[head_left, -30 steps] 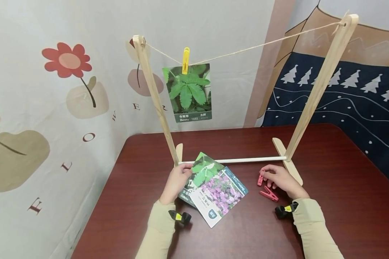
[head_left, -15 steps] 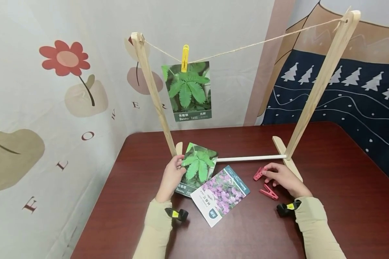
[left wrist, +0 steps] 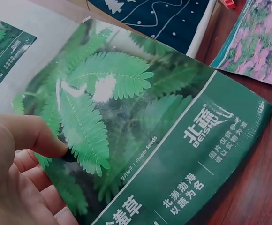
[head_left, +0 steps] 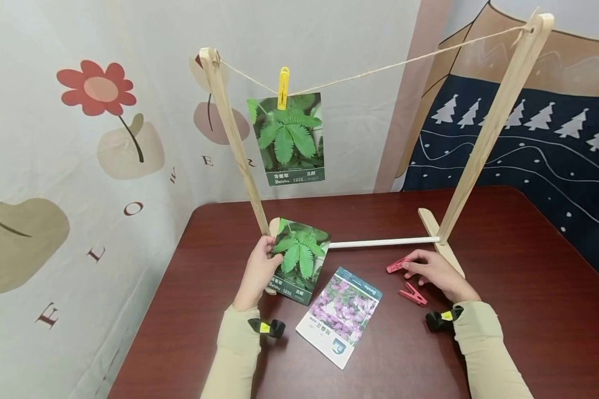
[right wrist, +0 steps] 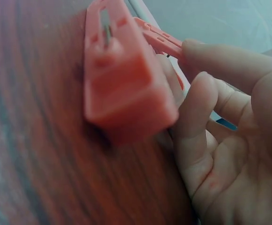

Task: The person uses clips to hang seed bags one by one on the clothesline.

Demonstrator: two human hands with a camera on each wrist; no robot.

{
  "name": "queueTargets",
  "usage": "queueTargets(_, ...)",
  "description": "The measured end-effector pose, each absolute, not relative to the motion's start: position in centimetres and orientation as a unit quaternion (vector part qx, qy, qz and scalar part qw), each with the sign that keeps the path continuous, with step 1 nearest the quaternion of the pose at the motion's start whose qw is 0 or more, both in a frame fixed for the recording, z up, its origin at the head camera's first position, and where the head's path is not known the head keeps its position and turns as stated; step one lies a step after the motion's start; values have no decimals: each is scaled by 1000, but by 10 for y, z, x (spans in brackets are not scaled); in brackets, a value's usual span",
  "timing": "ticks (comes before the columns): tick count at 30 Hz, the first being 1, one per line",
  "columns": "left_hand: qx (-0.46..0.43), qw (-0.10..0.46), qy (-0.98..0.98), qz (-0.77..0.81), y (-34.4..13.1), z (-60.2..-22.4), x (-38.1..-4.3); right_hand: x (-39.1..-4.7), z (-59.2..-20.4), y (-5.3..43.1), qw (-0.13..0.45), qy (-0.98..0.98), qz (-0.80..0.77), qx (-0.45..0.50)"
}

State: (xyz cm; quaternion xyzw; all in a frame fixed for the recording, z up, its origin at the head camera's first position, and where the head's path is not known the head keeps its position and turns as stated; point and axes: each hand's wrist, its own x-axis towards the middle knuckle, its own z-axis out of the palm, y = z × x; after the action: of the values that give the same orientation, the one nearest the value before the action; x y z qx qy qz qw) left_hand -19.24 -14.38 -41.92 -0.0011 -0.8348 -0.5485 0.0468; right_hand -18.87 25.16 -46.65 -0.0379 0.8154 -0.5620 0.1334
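My left hand [head_left: 257, 271] pinches the left edge of a green-leaf seed packet [head_left: 301, 252], thumb on the front and fingers behind, as the left wrist view confirms. The packet is tilted above the table near the foot of the left post. My right hand [head_left: 436, 271] pinches one red clothespin [right wrist: 162, 40] between thumb and fingers, just over the table. A second red clothespin [head_left: 412, 294] lies on the table below that hand, large and blurred in the right wrist view. Between the hands a purple-flower seed packet [head_left: 340, 316] lies flat.
A wooden frame with a left post [head_left: 234, 138], a right post [head_left: 496, 127] and a white bottom rod [head_left: 384, 243] stands on the red-brown table [head_left: 179, 332]. From its sagging string [head_left: 379, 70], a yellow clothespin [head_left: 283, 88] holds another green-leaf packet [head_left: 289, 141].
My left hand has drawn the green-leaf packet left, off the purple-flower packet, which has turned a little on the table. In my right hand the red clothespin has tilted towards level and shifted slightly left.
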Motion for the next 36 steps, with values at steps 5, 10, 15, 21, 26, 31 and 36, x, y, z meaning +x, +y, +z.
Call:
queueTargets(5, -12, 43, -824, -565, -142, -417, -191, -187, -464, 250, 128, 838, -530, -40)
queueTargets(10, -26, 39, -805, -592, -141, -416, -189, -186, -461, 247, 127, 852, -506, -49)
queueTargets(15, -50, 26, -799, -598, -141, -418, -189, -185, -459, 246, 124, 855, -502, -47)
queueTargets(21, -68, -4, -795, -602, -141, -421, -188, -186, -460, 249, 129, 854, -499, -68)
queueTargets(26, -61, -25, -825, -561, -141, -423, -188, -186, -461, 251, 132, 852, -502, -73)
queueTargets(31, -75, -45, -863, -497, -140, -426, -188, -186, -462, 252, 133, 847, -509, -72)
queueTargets(36, -111, -57, -857, -499, -134, -411, -178, -187, -464, 252, 135, 842, -518, -69)
